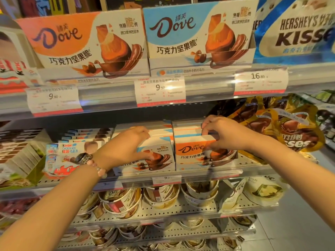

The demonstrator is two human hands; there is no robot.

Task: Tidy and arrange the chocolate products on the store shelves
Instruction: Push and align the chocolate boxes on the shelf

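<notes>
left hand (130,142) clamped on blue Dove box (155,156), 9 o'clock | right hand (223,134) pinching orange Dove box (192,151), 3 o'clock

Dove boxes (204,154): printed cardboard, smooth, slightly glossy. Shelf deck (253,161): perforated painted metal, matt. Price rail (208,84): clear glossy plastic over paper tags. Hershey's bags (293,129): shiny foil. Wristwatch (83,158): polished metal.

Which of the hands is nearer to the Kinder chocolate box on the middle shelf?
Left. The left hand grips a blue Dove box beside the Kinder box; the right hand holds the orange Dove box farther right.
</notes>
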